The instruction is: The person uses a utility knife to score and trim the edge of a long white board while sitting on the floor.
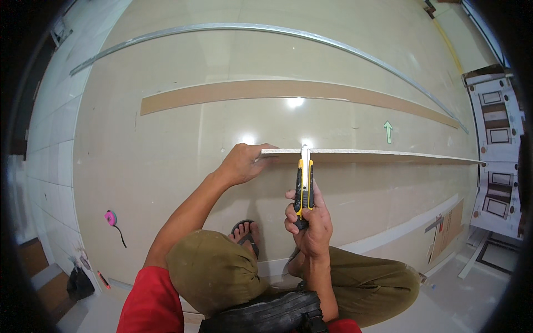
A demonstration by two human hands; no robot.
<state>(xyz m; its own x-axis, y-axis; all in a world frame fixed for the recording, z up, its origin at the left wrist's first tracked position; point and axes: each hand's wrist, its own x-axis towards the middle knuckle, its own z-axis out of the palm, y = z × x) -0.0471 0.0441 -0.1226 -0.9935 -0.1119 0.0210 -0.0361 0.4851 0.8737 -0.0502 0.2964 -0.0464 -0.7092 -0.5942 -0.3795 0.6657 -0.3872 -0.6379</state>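
Observation:
A long, narrow strip of plasterboard [372, 156] stands on edge before me and runs off to the right, its white cut edge facing up. Its left end is gripped by my left hand [241, 163], with the fingers partly hidden behind the board. My right hand [314, 223] is wrapped round a yellow and black utility knife [303, 180]. The knife points away from me, and its blade end overlaps the board's top edge; whether the blade cuts into it I cannot tell.
A brown-faced strip [277, 89] lies on the shiny beige floor, with a long metal profile [239, 26] beyond it. A green arrow mark [388, 132] sits behind the board. At left lies a pink tape measure [111, 218]; at right, a try square [434, 224] near a brown offcut [449, 225].

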